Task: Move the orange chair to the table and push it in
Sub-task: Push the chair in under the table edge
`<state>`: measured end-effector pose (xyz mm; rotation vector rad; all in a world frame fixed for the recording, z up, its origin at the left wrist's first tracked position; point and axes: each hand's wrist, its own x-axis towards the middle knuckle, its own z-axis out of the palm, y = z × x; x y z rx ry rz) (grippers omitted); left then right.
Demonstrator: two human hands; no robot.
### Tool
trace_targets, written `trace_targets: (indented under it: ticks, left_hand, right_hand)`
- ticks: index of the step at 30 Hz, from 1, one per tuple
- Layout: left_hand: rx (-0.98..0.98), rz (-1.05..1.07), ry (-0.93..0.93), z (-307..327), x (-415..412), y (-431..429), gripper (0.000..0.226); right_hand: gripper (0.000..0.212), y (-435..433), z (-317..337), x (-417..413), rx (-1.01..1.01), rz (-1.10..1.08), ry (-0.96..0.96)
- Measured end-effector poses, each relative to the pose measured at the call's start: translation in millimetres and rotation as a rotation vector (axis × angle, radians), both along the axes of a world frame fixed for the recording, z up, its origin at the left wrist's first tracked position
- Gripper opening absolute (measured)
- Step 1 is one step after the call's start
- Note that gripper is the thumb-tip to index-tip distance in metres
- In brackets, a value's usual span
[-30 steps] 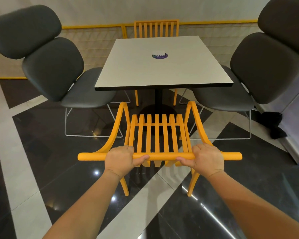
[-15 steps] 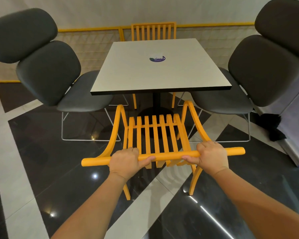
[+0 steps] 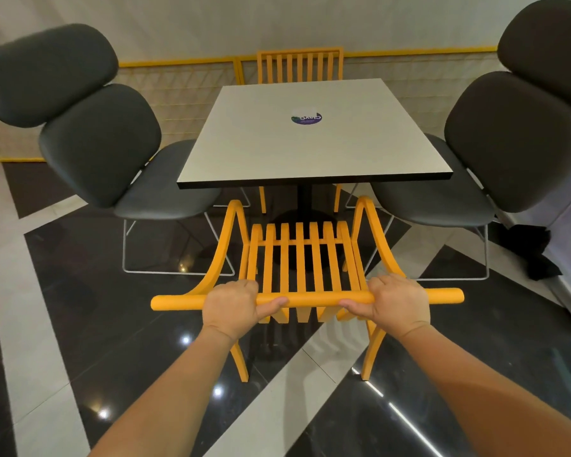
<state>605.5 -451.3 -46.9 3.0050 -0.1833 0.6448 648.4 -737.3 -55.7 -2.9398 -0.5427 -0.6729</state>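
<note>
The orange chair (image 3: 305, 258) has a slatted seat, curved armrests and a round top rail. It faces the square grey table (image 3: 310, 153), with its armrest fronts close below the table's near edge. My left hand (image 3: 231, 306) grips the top rail left of centre. My right hand (image 3: 398, 305) grips the same rail right of centre. All four chair legs appear near the glossy floor; whether they touch it I cannot tell.
Two dark padded chairs flank the table, one at the left (image 3: 96, 140) and one at the right (image 3: 508, 140). A second orange chair (image 3: 299, 65) stands at the table's far side. A black bundle (image 3: 534, 252) lies on the floor at the right.
The orange chair has moved forward toward the table with both hands on its rail. Its armrest fronts now reach close to the table's near edge.
</note>
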Motion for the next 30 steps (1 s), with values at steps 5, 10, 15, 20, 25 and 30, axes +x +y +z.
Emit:
trace_targets:
  ticks: [5, 10, 15, 20, 25, 30]
  left_hand:
    - [0.022, 0.025, 0.081, 0, 15, -26, 0.074]
    - [0.031, 0.005, 0.063, -2, 19, -25, 0.071]
    - [0.019, 0.014, 0.054, -5, 20, -9, 0.08]
    - [0.016, 0.011, 0.026, -1, 22, 6, 0.073]
    - [0.02, -0.012, 0.0, -3, 23, 6, 0.08]
    - [0.009, -0.006, 0.044, -6, 23, 6, 0.082]
  right_hand:
    - [0.075, -26, 3, 26, -0.037, 0.006, 0.031]
    - [0.074, -26, -1, 30, -0.016, 0.018, 0.022]
    - [0.075, -12, -3, 22, 0.021, 0.002, 0.003]
    - [0.075, 4, -5, 19, 0.015, -0.023, -0.014]
    - [0.078, 4, -6, 20, 0.009, -0.013, -0.005]
    - [0.077, 4, -6, 20, 0.016, -0.016, 0.046]
